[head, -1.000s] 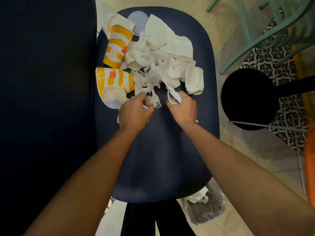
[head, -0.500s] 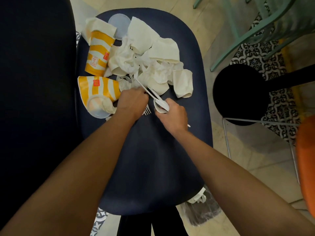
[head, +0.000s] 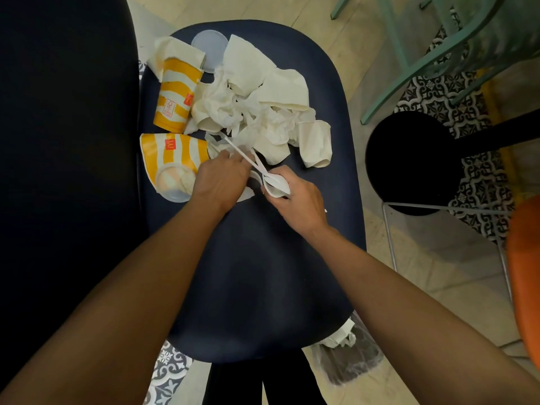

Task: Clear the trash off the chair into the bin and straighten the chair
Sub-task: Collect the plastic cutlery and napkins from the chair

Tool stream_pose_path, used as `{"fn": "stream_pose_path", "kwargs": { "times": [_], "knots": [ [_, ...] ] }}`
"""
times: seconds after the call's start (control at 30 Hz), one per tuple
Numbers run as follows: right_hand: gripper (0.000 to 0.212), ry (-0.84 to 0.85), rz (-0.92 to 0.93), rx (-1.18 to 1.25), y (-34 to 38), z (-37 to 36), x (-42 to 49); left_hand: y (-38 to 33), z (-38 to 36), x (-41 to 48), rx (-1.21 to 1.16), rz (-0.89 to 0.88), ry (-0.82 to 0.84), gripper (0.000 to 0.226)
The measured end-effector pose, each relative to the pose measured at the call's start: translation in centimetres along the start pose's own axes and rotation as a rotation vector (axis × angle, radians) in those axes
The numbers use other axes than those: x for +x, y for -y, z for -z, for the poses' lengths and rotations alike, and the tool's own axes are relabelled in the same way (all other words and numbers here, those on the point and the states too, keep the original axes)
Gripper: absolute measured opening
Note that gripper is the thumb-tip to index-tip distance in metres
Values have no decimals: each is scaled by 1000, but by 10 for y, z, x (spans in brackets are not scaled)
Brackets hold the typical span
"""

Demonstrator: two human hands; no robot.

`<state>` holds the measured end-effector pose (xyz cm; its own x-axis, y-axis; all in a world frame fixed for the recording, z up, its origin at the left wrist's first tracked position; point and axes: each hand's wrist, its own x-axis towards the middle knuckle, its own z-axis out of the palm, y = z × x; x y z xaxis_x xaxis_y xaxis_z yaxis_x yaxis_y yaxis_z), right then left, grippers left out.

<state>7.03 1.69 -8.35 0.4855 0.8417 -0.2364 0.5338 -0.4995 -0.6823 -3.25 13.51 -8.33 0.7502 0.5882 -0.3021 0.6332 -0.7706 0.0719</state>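
Note:
A dark blue chair seat (head: 257, 273) carries a heap of trash at its far end. Two yellow-striped paper cups lie there: one upright-looking cup (head: 175, 97) and one on its side (head: 172, 159). Crumpled white napkins and paper cups (head: 263, 112) fill the middle, and a clear plastic lid (head: 209, 43) lies beyond them. My right hand (head: 295, 200) is shut on white plastic spoons (head: 274, 181). My left hand (head: 222, 176) is closed on more white plastic cutlery (head: 242, 152) beside the sideways cup.
The chair's dark backrest (head: 67, 171) fills the left. A black round stool (head: 409, 162) with wire legs stands right, a green metal chair (head: 438, 54) beyond it, an orange seat (head: 526, 273) at the right edge. A bin bag with paper (head: 347, 355) sits on the floor below the seat.
Both hands moved slightly forward into the pile, gathering plastic cutlery; the fork near my left hand is now covered. The camera view shifted a little.

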Motion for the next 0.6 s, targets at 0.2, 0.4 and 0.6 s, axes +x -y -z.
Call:
{"fn": "stream_pose_path", "kwargs": {
  "times": [0.2, 0.4, 0.6],
  "knots": [
    [20, -47, -27, 17, 2, 5, -4, 15, 8, -17, -201, -7, -85, 16],
    [15, -29, -97, 21, 1, 6, -11, 12, 20, -25, -517, 146, -210, 24],
    [24, -30, -150, 36, 7, 10, -19, -5, 27, -35, -844, 295, -391, 31]
  ]
}}
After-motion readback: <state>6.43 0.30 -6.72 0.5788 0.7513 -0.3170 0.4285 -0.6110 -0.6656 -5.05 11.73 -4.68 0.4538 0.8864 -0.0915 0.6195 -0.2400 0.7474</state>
